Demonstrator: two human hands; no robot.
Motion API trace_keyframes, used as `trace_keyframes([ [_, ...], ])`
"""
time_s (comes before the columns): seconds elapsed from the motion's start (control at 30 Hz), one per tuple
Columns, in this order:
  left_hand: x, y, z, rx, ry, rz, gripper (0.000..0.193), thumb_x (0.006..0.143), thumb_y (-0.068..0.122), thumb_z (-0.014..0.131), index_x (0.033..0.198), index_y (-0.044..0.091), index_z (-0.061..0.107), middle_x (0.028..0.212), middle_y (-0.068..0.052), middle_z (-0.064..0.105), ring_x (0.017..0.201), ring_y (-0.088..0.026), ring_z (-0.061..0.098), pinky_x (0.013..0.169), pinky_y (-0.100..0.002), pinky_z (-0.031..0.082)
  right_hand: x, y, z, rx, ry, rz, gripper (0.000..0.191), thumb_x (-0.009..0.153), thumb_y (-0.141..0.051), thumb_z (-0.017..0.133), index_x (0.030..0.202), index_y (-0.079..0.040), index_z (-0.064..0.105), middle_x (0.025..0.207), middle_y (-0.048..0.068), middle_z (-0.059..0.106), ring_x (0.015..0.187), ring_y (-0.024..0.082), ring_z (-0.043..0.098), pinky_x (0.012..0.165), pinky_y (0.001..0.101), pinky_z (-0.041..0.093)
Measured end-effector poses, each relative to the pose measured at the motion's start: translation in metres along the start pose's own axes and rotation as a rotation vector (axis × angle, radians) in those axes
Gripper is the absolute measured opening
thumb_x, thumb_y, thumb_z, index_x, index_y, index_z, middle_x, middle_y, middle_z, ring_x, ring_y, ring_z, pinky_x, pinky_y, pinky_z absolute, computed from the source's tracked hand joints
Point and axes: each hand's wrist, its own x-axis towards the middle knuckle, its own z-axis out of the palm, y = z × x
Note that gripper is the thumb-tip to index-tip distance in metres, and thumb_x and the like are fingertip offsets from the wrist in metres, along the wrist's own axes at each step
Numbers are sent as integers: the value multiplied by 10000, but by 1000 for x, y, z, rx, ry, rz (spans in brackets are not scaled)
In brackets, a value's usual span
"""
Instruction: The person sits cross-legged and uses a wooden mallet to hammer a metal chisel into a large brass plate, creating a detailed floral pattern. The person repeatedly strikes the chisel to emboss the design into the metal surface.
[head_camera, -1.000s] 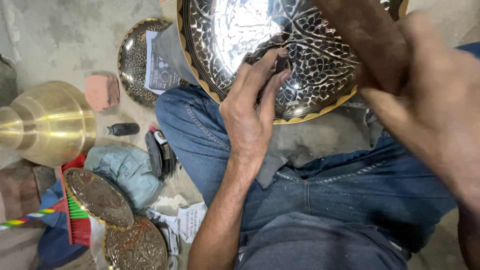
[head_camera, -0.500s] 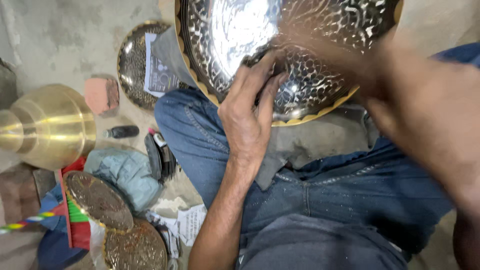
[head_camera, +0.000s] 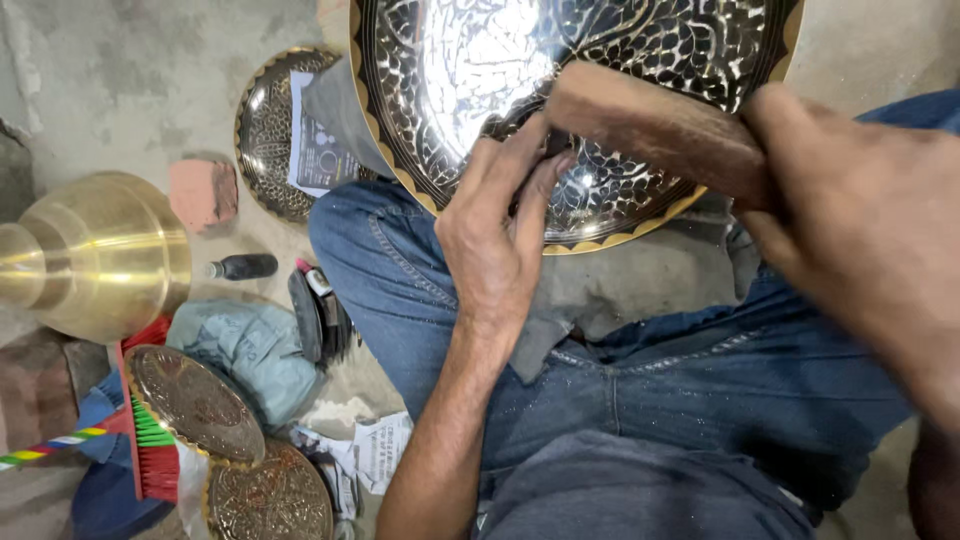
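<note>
While it rests tilted across the lap, far centre: engraved brass plate (head_camera: 560, 110), large, stiff, likely heavy, polished face slippery; best held by the scalloped rim. Left hand (head_camera: 495, 235): fingers together, pressed on its face. Right hand (head_camera: 850, 220): clamped around brown wooden tool (head_camera: 655, 130).

Legs: blue denim jeans (head_camera: 640, 380), faded, dusted with pale specks
Lap: grey cloth (head_camera: 620, 290) lying over the jeans
Arms: bare, no sleeves showing
Left hand (head_camera: 495, 235): bare, ungloved
Right hand (head_camera: 860, 220): bare, ungloved
</note>
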Motion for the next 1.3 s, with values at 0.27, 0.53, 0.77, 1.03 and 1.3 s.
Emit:
trace_keyframes([
  [0.27,-1,1,-1,0,-1,26,341,1005,98,765,1336,103,683,1026,-26,718,854,-105,711,727,-272,600,-6,4,1,97,59,-11,408,795,-163,827,1106,-51,587,787,145,664,691,320,696,599,432,548],
  [0.53,2,4,-2,12,3,25,321,991,102,779,1299,80,691,1019,-44,708,839,-117,708,717,-284,581,-6,6,1,150,21,61,506,823,-199,845,1215,-53,560,789,164,668,739,338,698,654,440,551],
  [0.77,0,6,-5,32,-19,-8,345,982,83,772,1317,87,692,1000,-50,712,831,-127,702,714,-285,573,-5,-1,-4,41,-79,135,481,836,-281,844,1162,-72,558,781,128,684,723,295,720,636,391,564],
  [1.03,-7,9,7,-244,42,-81,297,1034,95,750,1319,98,664,1148,-57,754,993,-114,766,828,-251,671,-27,-3,-5,239,15,223,386,859,-84,805,1189,0,623,851,168,707,747,288,731,651,404,572],
  [1.3,-16,3,-32,-257,345,-138,270,1040,82,722,1299,36,660,1042,-54,728,713,-73,623,575,-194,525,-17,17,31,680,401,281,435,1029,-106,841,1284,52,527,1043,212,651,887,276,663,754,378,540],
])
